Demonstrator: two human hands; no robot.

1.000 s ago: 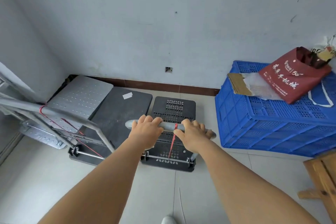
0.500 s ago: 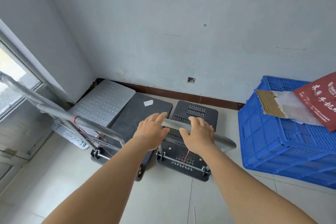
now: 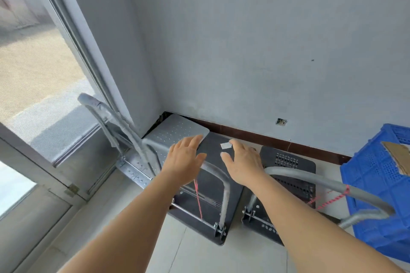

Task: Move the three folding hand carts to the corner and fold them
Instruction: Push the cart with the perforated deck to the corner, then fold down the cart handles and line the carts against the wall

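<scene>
Three hand carts stand side by side in the room's corner, all with raised grey handles. The silver cart (image 3: 175, 131) is tucked furthest into the corner. The middle black cart (image 3: 213, 184) carries a white sticker and a red cord. The small perforated black cart (image 3: 292, 175) is on the right, its grey handle (image 3: 321, 184) free. My left hand (image 3: 183, 162) hovers open over the middle cart's handle (image 3: 224, 188). My right hand (image 3: 244, 166) is open too, between the middle and right carts, holding nothing.
A blue plastic crate (image 3: 375, 184) with cardboard on top stands close on the right, against the small cart's handle. A glass door and its frame (image 3: 73, 188) run along the left. White walls with a brown skirting (image 3: 288, 144) close off the corner.
Both hands have let go of the small cart's handle and moved left over the middle cart. The view has turned left and up toward the corner.
</scene>
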